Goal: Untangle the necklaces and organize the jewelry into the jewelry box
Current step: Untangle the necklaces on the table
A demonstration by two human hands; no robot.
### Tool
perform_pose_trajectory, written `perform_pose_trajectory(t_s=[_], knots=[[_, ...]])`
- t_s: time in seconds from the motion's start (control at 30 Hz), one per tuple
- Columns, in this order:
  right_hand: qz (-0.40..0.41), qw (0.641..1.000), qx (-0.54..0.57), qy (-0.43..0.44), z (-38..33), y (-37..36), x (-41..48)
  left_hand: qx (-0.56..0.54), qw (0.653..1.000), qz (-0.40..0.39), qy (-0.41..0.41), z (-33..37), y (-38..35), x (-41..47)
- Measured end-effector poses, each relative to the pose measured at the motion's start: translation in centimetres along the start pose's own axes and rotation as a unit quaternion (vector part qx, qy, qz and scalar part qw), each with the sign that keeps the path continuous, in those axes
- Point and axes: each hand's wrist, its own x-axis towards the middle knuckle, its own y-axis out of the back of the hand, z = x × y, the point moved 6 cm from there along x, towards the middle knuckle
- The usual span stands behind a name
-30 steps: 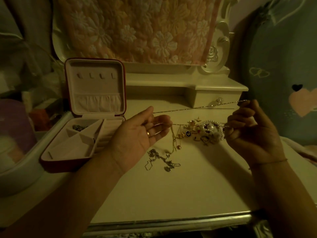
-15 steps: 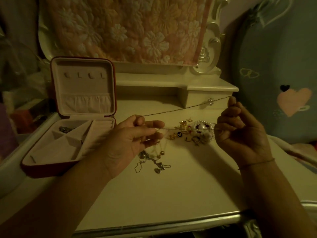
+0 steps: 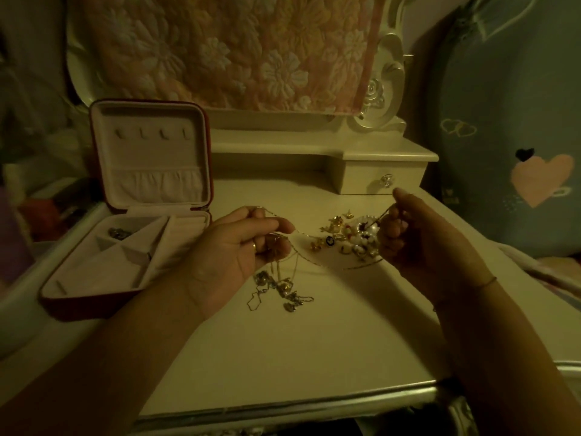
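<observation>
On the cream table [image 3: 283, 357], nearest the front edge, a knot of silvery necklaces [image 3: 276, 289] lies in a loose heap at mid-frame, not yet picked apart.

Just above it, the hands have come closer together. A second ago the thin gold chain [image 3: 317, 263] was stretched tight across the gap, with the left palm lying open under it. Now the left hand [image 3: 242, 247] has curled its fingers [image 3: 276, 223] round the chain with a small bunch gathered in the palm. The right hand [image 3: 418, 234] pinches the other end in bent fingers [image 3: 393, 228]. The chain between them has gone slack, and its belly sags down to the table. I'd say this one has come free of the knot and is being collected to go in the box, though some gold strands hang from the left hand towards the heap, and I cannot tell whether they are caught in it.

The chain itself is very fine and pale gold, hard to follow in this dim light.

Behind the right hand sits a pile of earrings and pearl pieces [image 3: 352, 237], unsorted. At the left stands the jewelry box [image 3: 78, 305], red outside and pale inside. Its lid is up and a single dark piece [image 3: 118, 233] lies in a rear compartment.
</observation>
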Motion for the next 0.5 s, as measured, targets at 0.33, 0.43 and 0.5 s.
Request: perform_pose_trajectory(t_s=[0.33, 0.43, 0.5], knots=[[-0.034, 0.911, -0.397, 0.107, 1.0, -2.3, 0.0, 0.045, 0.999, -0.025, -0.011, 0.1, -0.6, -0.2], [-0.043, 0.878, -0.460, 0.124, 1.3, -2.4, 0.2, 0.051, 0.998, -0.030, -0.015, 0.1, -0.6, -0.2], [-0.046, 0.858, -0.494, 0.134, 1.5, -2.4, 0.3, 0.050, 0.998, -0.033, -0.015, 0.1, -0.6, -0.2]])
